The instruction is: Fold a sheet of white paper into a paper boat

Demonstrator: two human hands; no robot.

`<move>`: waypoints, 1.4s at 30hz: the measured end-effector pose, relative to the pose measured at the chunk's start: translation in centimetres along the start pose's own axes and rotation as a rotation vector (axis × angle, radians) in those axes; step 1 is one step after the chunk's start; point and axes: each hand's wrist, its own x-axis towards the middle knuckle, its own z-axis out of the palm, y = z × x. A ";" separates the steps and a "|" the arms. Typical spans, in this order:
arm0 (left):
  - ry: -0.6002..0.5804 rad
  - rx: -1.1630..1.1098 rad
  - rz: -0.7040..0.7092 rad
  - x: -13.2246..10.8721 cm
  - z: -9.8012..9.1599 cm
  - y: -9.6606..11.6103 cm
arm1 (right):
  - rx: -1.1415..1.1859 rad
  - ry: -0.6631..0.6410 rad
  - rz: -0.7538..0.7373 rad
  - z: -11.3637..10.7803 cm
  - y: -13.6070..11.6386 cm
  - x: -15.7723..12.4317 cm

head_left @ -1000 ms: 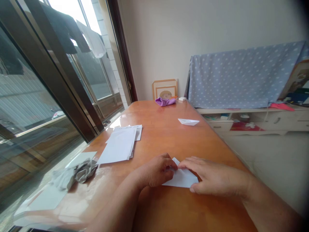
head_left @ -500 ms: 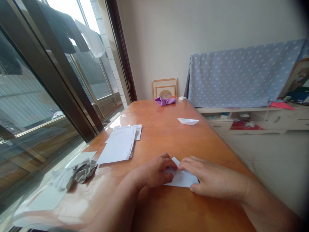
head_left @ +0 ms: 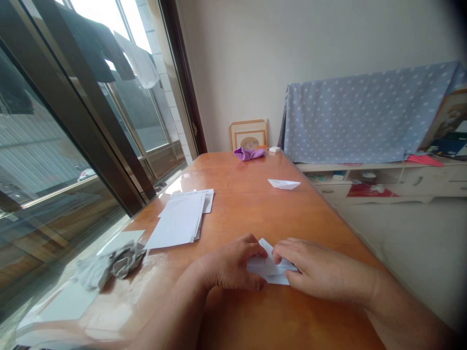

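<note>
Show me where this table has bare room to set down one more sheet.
Bare table wood lies between the paper stack and the paper boat, up to the purple cloth. It is crowded by the crumpled gray wad and around the folded paper between the left hand and right hand.

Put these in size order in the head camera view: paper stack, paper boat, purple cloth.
Largest: paper stack, though nearer the camera. Then paper boat and purple cloth: they look alike, unranked.
</note>
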 end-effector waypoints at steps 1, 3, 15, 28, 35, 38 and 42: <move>-0.001 0.019 0.004 0.0 0.0 0.2 | -0.003 0.007 0.006 0.0 -0.1 0.1; 0.012 0.055 0.012 -0.1 0.1 0.4 | -0.004 0.024 0.020 0.1 -0.2 0.2; 0.054 0.094 0.007 0.1 0.9 0.1 | -0.077 0.055 0.044 0.2 -0.5 0.5; 0.132 0.086 -0.039 0.6 1.1 -0.7 | -0.086 0.074 0.122 0.6 0.0 1.3; 0.166 0.094 -0.064 0.5 1.3 -0.8 | -0.112 0.088 0.131 1.2 0.4 1.6; 0.175 0.095 -0.065 0.5 1.5 -1.0 | -0.138 0.090 0.136 1.4 0.5 1.7; 0.191 0.103 -0.082 0.5 1.6 -1.2 | -0.179 0.090 0.142 1.5 0.5 1.8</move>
